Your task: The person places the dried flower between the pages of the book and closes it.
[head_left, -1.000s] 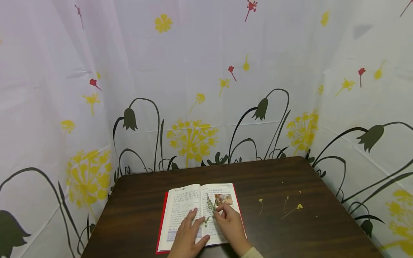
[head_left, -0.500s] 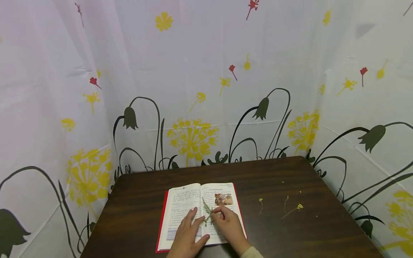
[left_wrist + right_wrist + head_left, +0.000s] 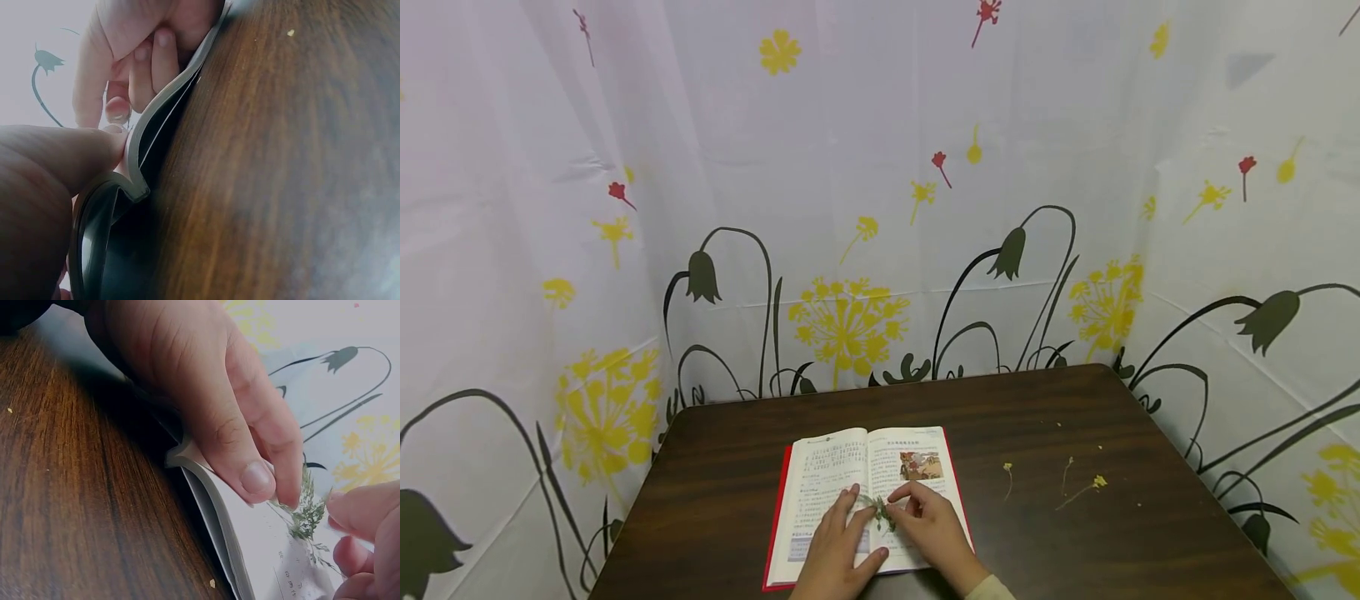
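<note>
An open book (image 3: pixel 917 433) with a red cover lies on the dark wooden table. My left hand (image 3: pixel 842 546) rests with spread fingers on its left page and across the gutter. Over the right page, my right hand (image 3: pixel 934 527) pinches a small feathery green sprig (image 3: pixel 882 508) between thumb and bent forefinger. The sprig lies close to the gutter, right beside my left fingertips. From the right wrist, its fine leaves (image 3: pixel 307 515) show between both hands, low over the printed page. In the left wrist view, my left thumb (image 3: pixel 69 153) presses the page near the spine.
To the right of the book, several thin stems with small yellow flowers (image 3: pixel 1098 482) lie on the table (image 3: pixel 1037 542). Tiny yellow crumbs are scattered near them. A white curtain (image 3: pixel 850 150) printed with flowers hangs behind the table and along both sides.
My right hand has shifted slightly left. The sprig, which pointed to the book's far edge, has swung down and left to the gutter by my left fingers. The left hand has stayed put.
</note>
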Motion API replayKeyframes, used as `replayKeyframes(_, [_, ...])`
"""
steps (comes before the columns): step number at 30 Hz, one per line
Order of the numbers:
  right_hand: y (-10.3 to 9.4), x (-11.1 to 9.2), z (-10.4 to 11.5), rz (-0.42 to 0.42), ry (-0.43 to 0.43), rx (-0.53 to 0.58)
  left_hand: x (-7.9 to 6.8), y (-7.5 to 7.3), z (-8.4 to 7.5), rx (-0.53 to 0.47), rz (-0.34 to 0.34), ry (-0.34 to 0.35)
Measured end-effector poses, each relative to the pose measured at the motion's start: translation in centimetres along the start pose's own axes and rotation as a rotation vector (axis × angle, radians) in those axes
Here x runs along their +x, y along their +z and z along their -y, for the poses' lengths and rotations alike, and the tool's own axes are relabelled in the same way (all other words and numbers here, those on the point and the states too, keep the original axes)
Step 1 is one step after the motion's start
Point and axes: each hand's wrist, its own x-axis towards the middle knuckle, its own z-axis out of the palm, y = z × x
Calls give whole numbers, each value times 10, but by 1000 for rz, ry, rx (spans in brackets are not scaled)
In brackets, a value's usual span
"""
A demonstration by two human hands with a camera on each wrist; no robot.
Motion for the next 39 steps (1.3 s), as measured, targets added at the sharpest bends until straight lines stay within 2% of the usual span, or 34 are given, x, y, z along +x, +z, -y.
replayKeyframes(8, [1, -4, -2, 28, -121, -85, -3, 2, 0, 4, -6, 6])
replayKeyframes(15, [4, -3, 0, 1, -76, -122, -4, 3, 1, -5, -26, 9])
replayKeyframes(20, [6, -2, 0, -26, -47, -128, -5, 5, 3, 24, -50, 28])
replayKeyframes(25, [6, 1, 2, -62, -54, -150, -2, 3, 1, 7, -16, 7])
replayKeyframes(31, [8, 2, 7, -109, -28, -188, 0, -1, -3, 9, -11, 3])
replayKeyframes(36, [-1, 2, 5, -68, -26, -134, 0, -1, -3, 8, 0, 11])
replayKeyframes(39, [-13, 0, 4, -11, -56, -187, 1, 1, 0, 18, 27, 11])
